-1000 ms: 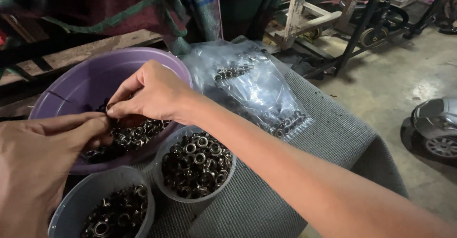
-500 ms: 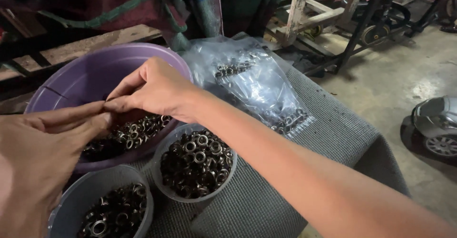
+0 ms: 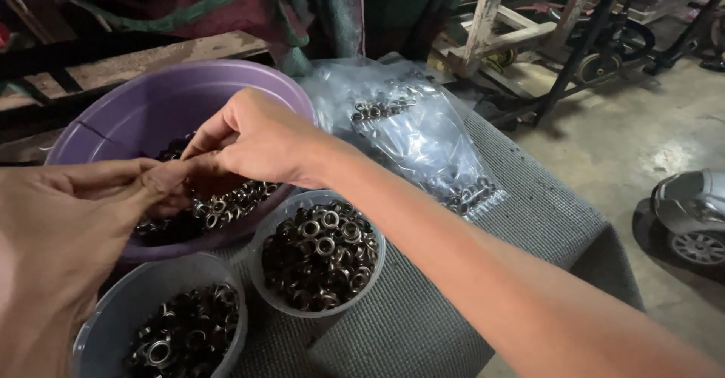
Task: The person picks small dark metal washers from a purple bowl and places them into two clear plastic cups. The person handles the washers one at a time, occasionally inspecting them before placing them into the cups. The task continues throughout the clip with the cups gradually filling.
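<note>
Over purple basin (image 3: 151, 106) — both hands' fingertips meet.

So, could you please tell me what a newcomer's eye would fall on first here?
Probably the two hands, left hand and right hand, meeting fingertip to fingertip over the purple basin of dark metal eyelets. Next, the two small bowls heaped with eyelets in front of it, and the clear plastic bags behind, on the grey mat.

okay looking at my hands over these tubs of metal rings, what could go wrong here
Both hands, left hand and right hand, meet fingertip to fingertip above the purple basin; whatever they pinch is hidden and could drop unseen into the rings. The right forearm hangs over the heaped clear tub and might knock it.
</note>
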